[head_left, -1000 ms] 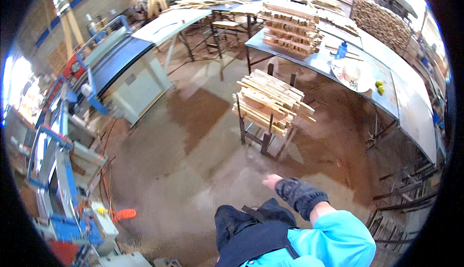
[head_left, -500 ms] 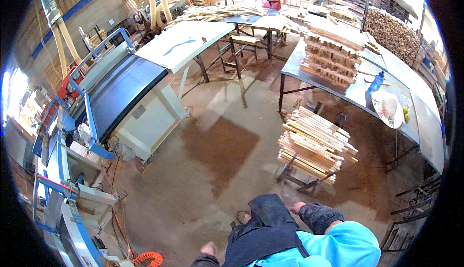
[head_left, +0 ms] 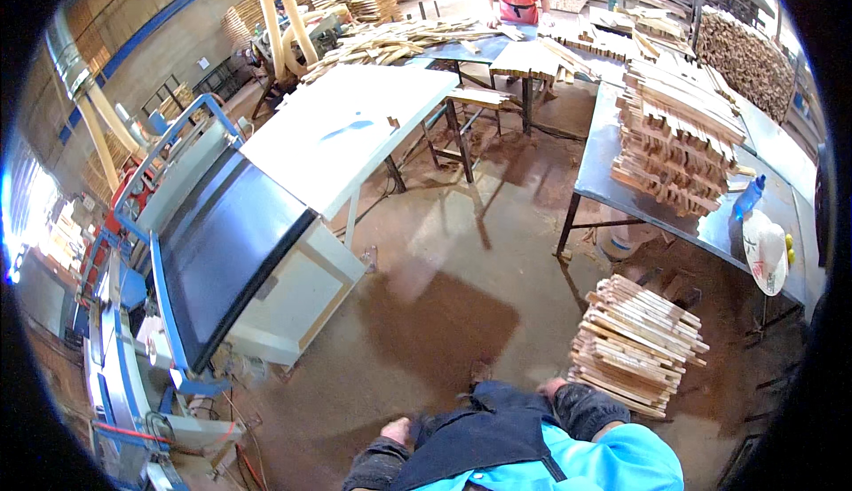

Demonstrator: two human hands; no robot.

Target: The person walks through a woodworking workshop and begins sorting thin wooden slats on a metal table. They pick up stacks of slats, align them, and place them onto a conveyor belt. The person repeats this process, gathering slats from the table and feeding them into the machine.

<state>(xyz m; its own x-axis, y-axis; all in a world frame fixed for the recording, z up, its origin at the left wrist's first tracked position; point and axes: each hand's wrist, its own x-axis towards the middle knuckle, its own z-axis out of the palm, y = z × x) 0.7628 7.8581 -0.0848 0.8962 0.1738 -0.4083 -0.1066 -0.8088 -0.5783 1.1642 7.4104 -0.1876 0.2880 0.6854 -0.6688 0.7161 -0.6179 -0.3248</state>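
Head view: right hand (head_left: 551, 387) near stacked wood strips (head_left: 632, 349).
Left hand (head_left: 398, 431) hangs apart; I can't tell if either is clenched.

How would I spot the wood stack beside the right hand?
Find the grey-topped table at the right. In front of its near edge, just right of the person's right hand, sits a stack of pale wood strips. Unlike the stack on the tabletop, this one stands off the table, nearer the person.

A blue stripe (head_left: 153, 33) crossed the wall (head_left: 195, 40); light (head_left: 19, 198) glared far left; a white table (head_left: 395, 100) stood on the stained floor (head_left: 444, 322).
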